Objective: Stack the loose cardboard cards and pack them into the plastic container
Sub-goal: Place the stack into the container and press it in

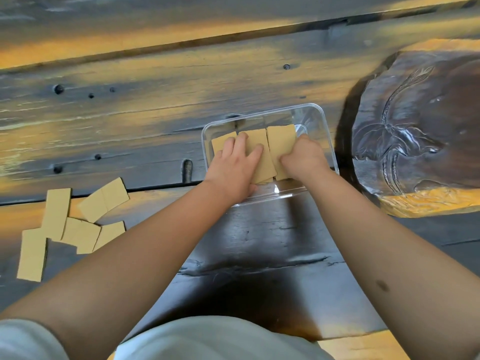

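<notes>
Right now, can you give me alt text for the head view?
Both hands, left and right, press cardboard cards side by side inside a clear plastic container on a dark wooden table. More loose cards lie scattered at the left.

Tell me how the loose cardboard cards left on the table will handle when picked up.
The loose cards look flat and thin, so probably light and fairly stiff. They overlap in a scattered pile, so they'd likely slide apart. Lying flush on the table, their edges may be hard to lift.
</notes>
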`<state>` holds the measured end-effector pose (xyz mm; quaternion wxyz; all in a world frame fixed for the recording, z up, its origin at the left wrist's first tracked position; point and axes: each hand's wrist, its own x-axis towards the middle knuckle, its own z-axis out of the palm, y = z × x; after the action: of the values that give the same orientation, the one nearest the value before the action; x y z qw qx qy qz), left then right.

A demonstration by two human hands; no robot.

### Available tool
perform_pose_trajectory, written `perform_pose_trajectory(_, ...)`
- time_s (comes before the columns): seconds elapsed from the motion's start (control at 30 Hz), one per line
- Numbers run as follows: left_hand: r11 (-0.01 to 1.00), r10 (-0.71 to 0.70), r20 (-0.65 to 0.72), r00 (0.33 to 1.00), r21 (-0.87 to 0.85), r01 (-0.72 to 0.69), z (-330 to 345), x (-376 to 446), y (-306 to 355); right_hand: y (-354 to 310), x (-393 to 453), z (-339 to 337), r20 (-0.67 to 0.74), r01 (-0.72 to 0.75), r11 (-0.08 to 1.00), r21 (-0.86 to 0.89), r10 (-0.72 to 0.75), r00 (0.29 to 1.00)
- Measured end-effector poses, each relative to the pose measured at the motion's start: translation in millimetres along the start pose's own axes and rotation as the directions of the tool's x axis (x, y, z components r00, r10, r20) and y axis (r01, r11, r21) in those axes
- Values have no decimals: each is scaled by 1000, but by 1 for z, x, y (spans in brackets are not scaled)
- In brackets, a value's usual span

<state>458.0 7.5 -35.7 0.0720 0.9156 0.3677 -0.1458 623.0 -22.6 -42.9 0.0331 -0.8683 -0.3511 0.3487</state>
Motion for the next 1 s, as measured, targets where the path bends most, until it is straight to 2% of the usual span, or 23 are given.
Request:
perform_pose_trajectory(0.13, 990, -45, 3, 999, 136, 44, -3, -6, 1, 0, 1, -1, 8, 16, 1000, -19, -16, 1000)
perform_pose_trajectory(0.33, 995, -66, 60, 996, 85, 61, -6, -7, -4, 1, -3, 0, 10, 58, 998, -28, -57, 998)
perform_pose_trajectory(0.4, 996, -19, 27, 999, 88, 17, -4, -8, -4, 3, -4, 1, 15, 74, 997, -26, -73, 997)
perform_pose_trajectory(0.53, 975, 203, 20, 979, 90, -204, -4, -3, -4, 4, -5, 3, 21, 78, 997, 4, -78, 997)
perform_pose_trajectory(0.6, 967, 230, 40, 972, 108, -233, -3, 0, -2, 3, -5, 3, 28, 87, 996, -5, -87, 996)
perform_pose_trajectory(0.73, 959, 204, 50, 978, 192, -210, -2, 4, -2, 2, -5, 1, 38, 114, 993, -25, -113, 993)
perform_pose_trajectory(0.83, 961, 202, 35, 979, 187, -205, -1, 4, -1, 1, -7, 0, 51, 110, 994, -4, -110, 993)
perform_pose_trajectory(0.93, 969, 203, -27, 979, 151, -197, 3, 5, 2, 1, -9, -4, 63, 108, 994, -5, -107, 992)
perform_pose_trajectory(1.0, 974, 186, -93, 978, 151, -171, 5, 7, 3, 3, -11, -6, 72, 138, 988, -66, -134, 988)
